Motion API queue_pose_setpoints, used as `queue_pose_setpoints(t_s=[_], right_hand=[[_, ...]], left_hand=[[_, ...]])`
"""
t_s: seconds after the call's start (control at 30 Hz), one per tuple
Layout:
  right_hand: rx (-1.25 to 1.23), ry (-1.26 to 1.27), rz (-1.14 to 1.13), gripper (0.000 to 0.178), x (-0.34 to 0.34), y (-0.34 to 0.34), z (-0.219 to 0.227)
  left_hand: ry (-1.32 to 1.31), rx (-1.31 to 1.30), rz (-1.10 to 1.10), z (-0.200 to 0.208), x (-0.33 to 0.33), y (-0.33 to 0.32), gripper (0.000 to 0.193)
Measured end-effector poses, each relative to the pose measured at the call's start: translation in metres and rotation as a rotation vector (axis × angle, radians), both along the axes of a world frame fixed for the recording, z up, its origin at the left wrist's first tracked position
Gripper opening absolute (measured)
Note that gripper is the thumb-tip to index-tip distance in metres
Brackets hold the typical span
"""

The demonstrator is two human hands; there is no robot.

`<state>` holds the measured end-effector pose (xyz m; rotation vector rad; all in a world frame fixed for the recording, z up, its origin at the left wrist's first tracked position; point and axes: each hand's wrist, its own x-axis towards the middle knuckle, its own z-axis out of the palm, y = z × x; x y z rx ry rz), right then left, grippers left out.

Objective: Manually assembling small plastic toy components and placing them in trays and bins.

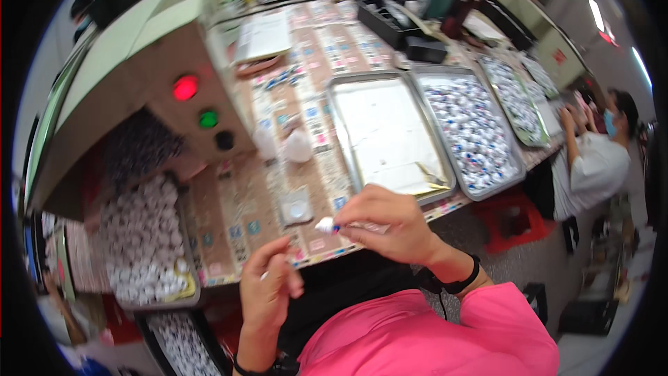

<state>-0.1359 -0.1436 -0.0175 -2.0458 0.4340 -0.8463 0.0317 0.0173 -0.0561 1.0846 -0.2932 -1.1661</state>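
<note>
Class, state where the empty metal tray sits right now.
In the head view, the empty metal tray sits centre-right on the table, left of the full tray, beyond the right hand.

Rows of small rectangular paper labels [327, 49], pink, blue and white, cover the brown tabletop from twelve o'clock down to centre. A red wall sign [607, 37] glows at two o'clock.

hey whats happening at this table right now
A person in a pink top sits at a work table covered in printed sheets. Their right hand pinches a small white piece with a blue end, while the left hand is raised just below it, fingers curled. One metal tray ahead is nearly empty; the tray beside it is full of small white and blue pieces. Another person works at the far right.
</note>
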Motion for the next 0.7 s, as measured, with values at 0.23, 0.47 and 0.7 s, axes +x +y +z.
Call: queue_pose_setpoints(t_s=[0.23,0.47,0.7], right_hand=[[-0.283,0.145,-1.019,0.016,-0.127,-0.091,-0.021],[-0.263,0.322,-1.132,0.017,-0.186,-0.127,-0.053],[-0.523,0.276,-0.892,0.020,-0.115,-0.091,-0.038]], left_hand=[[0.192,0.053,0.191,-0.007,0.038,0.019,0.015],[0.152,-0.204,0.081,0.003,0.047,0.012,0.029],[0.076,-0.134,0.064,0.005,0.057,0.014,0.019]])
